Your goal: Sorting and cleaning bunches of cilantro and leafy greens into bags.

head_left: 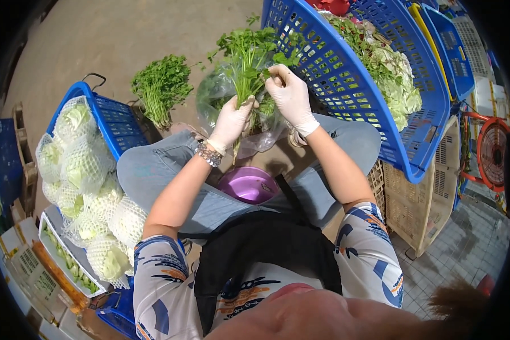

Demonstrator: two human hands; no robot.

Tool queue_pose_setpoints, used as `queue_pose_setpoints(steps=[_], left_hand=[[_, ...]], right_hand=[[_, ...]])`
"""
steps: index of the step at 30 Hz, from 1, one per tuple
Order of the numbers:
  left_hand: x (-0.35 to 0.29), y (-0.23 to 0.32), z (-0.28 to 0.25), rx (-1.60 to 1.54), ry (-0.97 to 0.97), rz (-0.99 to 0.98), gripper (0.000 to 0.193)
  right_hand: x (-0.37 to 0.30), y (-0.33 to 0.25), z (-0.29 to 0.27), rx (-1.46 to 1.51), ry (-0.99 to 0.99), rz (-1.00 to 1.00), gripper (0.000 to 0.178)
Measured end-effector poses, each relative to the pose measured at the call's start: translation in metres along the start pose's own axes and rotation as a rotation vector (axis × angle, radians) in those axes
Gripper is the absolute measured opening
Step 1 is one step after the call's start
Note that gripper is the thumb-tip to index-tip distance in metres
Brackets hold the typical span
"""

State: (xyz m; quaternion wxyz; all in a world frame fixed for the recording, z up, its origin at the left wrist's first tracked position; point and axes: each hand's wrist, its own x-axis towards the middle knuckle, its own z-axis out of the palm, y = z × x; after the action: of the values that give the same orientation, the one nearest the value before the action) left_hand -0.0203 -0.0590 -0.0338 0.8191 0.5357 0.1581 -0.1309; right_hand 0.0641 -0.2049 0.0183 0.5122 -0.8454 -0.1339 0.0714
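Note:
Both hands wear white gloves. My left hand (230, 122) is closed round the lower stems of a bunch of leafy green herbs (247, 71), which looks like cilantro or celery leaf. Close by on the right, my right hand (289, 97) pinches at the side of the bunch; what its fingertips hold is too small to make out. Beneath the hands lies a clear plastic bag (215, 90) with more greens in it. A second bunch of the same greens (163, 86) rests on the floor to the left. Between my legs sits a purple basin (248, 185).
On the right stands a tall blue basket (345, 73) holding leaf scraps (394, 85). To the left, another blue crate (119, 122) is heaped with cabbages in foam nets (82, 164). A beige crate (416, 209) and a red round-framed fan (493, 153) stand farther right.

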Motion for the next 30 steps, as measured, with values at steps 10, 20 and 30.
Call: queue_pose_setpoints(steps=[10,20,30], left_hand=[[-0.001,0.003,-0.010,0.024,0.027,0.038,0.027],[0.008,-0.004,-0.011,0.308,0.104,0.113,0.019],[0.010,0.020,-0.023,1.058,0.409,0.123,0.030]], right_hand=[[0.038,-0.012,-0.081,0.868,0.287,-0.069,0.020],[0.038,0.008,-0.105,1.512,-0.170,-0.051,0.049],[0.026,-0.007,-0.061,0.662,-0.115,0.116,0.036]])
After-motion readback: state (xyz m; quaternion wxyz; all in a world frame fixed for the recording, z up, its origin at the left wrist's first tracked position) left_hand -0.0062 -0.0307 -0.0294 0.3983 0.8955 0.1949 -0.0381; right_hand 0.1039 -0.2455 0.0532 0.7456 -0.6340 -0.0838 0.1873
